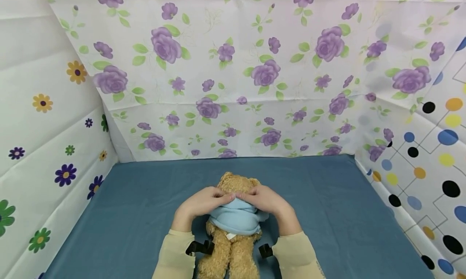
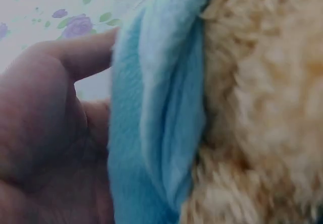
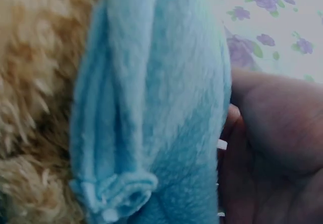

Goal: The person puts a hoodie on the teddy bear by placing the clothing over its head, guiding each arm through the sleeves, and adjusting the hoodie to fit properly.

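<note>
A brown teddy bear lies on its back in the middle, legs toward me. A light blue fleece top is bunched around its upper body, with the collar edge over the lower part of its head. My left hand and right hand grip this edge from either side, thumbs nearly meeting at the centre. In the left wrist view, folds of the top lie between my hand and the bear's fur. The right wrist view shows a curled cuff beside the fur; my fingertips are hidden behind the fabric.
A blue cloth covers the table. A rose-patterned sheet hangs at the back, a flower-patterned one on the left, a dotted one on the right. Black wrist straps sit over the sleeves. A small white tag shows below the top's hem.
</note>
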`<state>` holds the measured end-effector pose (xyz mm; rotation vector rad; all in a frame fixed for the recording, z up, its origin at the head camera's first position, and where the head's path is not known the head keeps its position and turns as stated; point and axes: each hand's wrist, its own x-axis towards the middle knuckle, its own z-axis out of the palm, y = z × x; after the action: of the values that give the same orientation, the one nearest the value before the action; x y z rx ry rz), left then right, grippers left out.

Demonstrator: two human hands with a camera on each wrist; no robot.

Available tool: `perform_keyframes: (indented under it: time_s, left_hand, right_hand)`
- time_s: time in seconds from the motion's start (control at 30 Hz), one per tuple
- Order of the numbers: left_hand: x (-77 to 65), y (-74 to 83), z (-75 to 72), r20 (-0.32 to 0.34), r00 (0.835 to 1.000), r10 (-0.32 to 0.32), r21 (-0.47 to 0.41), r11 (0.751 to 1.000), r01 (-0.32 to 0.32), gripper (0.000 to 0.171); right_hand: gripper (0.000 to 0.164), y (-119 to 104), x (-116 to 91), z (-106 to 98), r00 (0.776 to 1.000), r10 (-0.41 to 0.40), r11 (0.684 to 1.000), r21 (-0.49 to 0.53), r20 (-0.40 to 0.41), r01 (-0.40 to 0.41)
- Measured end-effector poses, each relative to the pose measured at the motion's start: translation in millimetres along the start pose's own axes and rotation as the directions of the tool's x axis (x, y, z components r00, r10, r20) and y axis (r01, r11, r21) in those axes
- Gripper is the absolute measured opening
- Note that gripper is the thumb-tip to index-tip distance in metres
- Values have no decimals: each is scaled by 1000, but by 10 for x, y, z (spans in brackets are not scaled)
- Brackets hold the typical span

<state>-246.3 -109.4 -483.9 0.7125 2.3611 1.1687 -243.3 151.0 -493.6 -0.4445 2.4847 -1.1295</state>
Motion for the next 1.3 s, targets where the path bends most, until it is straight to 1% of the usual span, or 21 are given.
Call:
perform_keyframes:
  time_s: [0.03,0.07,0.13,0.17,0.2,0.27,0.37,0.5,0.57,0.6,0.63,0.7,0.77,0.8,0.87,0.93,0.97,1.07,1.13,1.2,1.3]
  left_hand:
    - [-10,4,-3,-7,1000,1,-11,1000,-1,47]
    - [-21,8,-6,-19,1000,3,-15,1000,-4,44]
    - [-47,8,-12,-45,999,8,-15,1000,-9,45]
    - [-59,5,-20,-69,998,16,-13,1000,-17,47]
    - [-77,2,-30,-97,995,13,-10,1000,-14,51]
    - [-122,-15,-61,-157,988,-3,-9,1000,2,61]
    - [-220,-44,-127,-243,968,-58,-22,998,54,65]
    - [-389,-107,-170,-344,925,-163,-71,987,147,48]
    - [-473,-137,-166,-357,912,-200,-111,979,171,42]
    - [-511,-148,-160,-351,911,-216,-134,975,179,40]
    - [-543,-159,-150,-333,916,-223,-157,971,179,39]
    - [-586,-190,-129,-273,937,-219,-194,966,169,39]
    - [-606,-216,-107,-180,962,-204,-228,960,161,38]
    - [-605,-227,-96,-131,972,-197,-244,956,161,37]
    - [-578,-263,-51,-42,983,-180,-265,951,162,36]
    - [-537,-283,-8,23,985,-170,-287,943,169,35]
    - [-511,-291,11,43,985,-167,-297,939,172,33]
    - [-442,-302,60,68,987,-142,-329,931,157,25]
    - [-418,-298,78,90,988,-127,-354,923,151,24]
    - [-413,-285,91,110,987,-116,-374,915,149,31]
    - [-411,-254,122,132,983,-128,-370,914,169,43]
  right_hand:
    - [51,-16,-28,-19,1000,2,1000,1,-22,-2]
    - [43,-29,-54,-36,999,3,1000,-5,-50,-3]
    - [32,-64,-107,-66,993,-6,1000,-19,-115,4]
    - [30,-82,-132,-81,989,-12,1000,-28,-149,8]
    - [31,-102,-157,-94,982,-24,999,-37,-185,17]
    - [43,-131,-209,-109,967,-35,999,-45,-252,24]
    - [51,-153,-302,-131,955,-56,998,-49,-293,44]
    - [48,-140,-448,-149,956,-75,997,-40,-284,67]
    - [46,-127,-527,-165,958,-79,997,-25,-277,75]
    - [44,-120,-570,-178,958,-82,997,-17,-275,80]
    - [43,-115,-612,-191,959,-82,996,-7,-272,84]
    - [40,-100,-690,-221,960,-75,997,12,-271,81]
    - [38,-87,-749,-247,960,-67,997,20,-273,76]
    - [37,-83,-772,-261,959,-65,997,22,-276,74]
    - [36,-63,-805,-266,958,-58,997,24,-282,67]
    - [36,-54,-815,-272,957,-63,997,21,-282,71]
    - [35,-55,-816,-275,958,-66,997,22,-280,75]
    - [37,-68,-814,-287,957,-82,996,18,-277,91]
    - [37,-79,-820,-293,958,-90,995,14,-274,98]
    - [38,-84,-835,-297,958,-93,995,10,-273,100]
    - [38,-77,-872,-302,957,-88,996,8,-278,94]
